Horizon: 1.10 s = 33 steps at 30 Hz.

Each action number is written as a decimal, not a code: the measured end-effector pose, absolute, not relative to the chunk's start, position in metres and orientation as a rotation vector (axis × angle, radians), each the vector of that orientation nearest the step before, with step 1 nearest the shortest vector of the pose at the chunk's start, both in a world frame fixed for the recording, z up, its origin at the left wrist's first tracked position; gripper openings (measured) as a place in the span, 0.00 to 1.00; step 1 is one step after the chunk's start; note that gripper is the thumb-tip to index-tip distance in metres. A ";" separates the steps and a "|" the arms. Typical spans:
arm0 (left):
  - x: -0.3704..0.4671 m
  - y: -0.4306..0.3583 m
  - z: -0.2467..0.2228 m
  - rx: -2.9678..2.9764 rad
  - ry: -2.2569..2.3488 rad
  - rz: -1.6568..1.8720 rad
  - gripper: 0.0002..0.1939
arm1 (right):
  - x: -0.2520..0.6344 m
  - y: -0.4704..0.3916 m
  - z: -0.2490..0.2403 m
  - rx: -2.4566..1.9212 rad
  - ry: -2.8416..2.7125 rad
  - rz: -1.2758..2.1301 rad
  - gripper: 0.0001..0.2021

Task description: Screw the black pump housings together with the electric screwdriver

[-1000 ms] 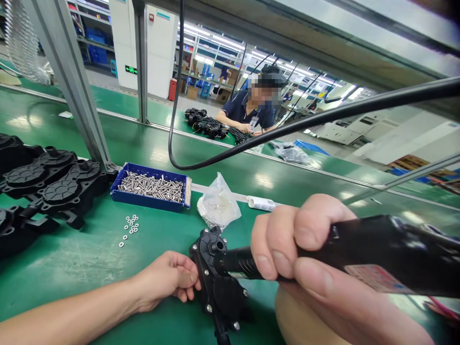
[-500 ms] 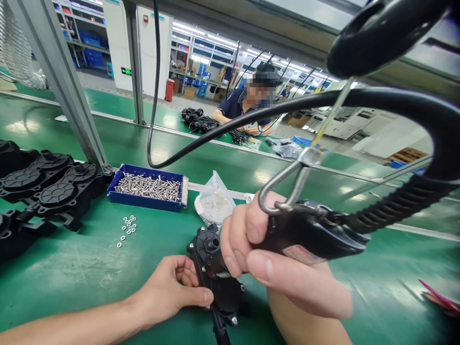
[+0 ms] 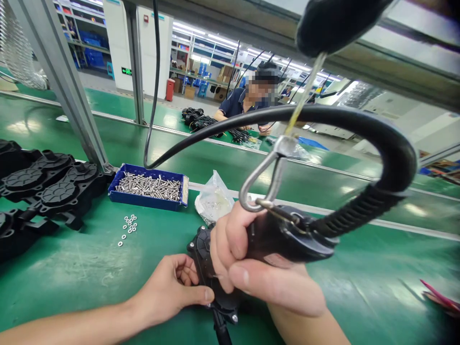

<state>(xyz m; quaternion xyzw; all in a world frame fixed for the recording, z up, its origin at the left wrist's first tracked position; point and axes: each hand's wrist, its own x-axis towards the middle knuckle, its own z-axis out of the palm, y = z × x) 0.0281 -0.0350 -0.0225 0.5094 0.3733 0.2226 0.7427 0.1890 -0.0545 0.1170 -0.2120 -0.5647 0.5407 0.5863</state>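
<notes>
The right hand (image 3: 247, 261) is wrapped tight around a black electric screwdriver (image 3: 287, 235), while the left hand (image 3: 172, 287), fingers curled, grips the black plastic housing (image 3: 201, 247) beneath it

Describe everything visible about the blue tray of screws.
The blue tray is a shallow, rectangular open bin that looks like plastic. It lies flat on the green bench, nearly full of loose silver screws. It sits beside the metal post, with small washers scattered in front. No hand touches it.
</notes>
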 end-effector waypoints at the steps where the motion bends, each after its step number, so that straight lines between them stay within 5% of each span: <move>1: 0.028 -0.035 -0.022 1.112 0.821 0.486 0.27 | 0.190 -0.054 0.117 -0.486 -1.318 1.288 0.11; 13: 0.018 -0.028 -0.009 1.324 0.838 0.309 0.25 | 0.190 -0.059 0.121 -0.511 -1.440 1.270 0.12; 17: -0.005 0.002 0.016 1.955 0.956 0.262 0.08 | 0.190 -0.058 0.128 -0.557 -1.484 1.265 0.12; 21: -0.053 0.055 0.038 2.548 1.505 0.247 0.15 | 0.191 -0.060 0.125 -0.550 -1.481 1.281 0.13; 33: -0.082 0.093 0.034 2.393 1.610 0.229 0.11 | 0.194 -0.059 0.124 -0.500 -1.471 1.366 0.11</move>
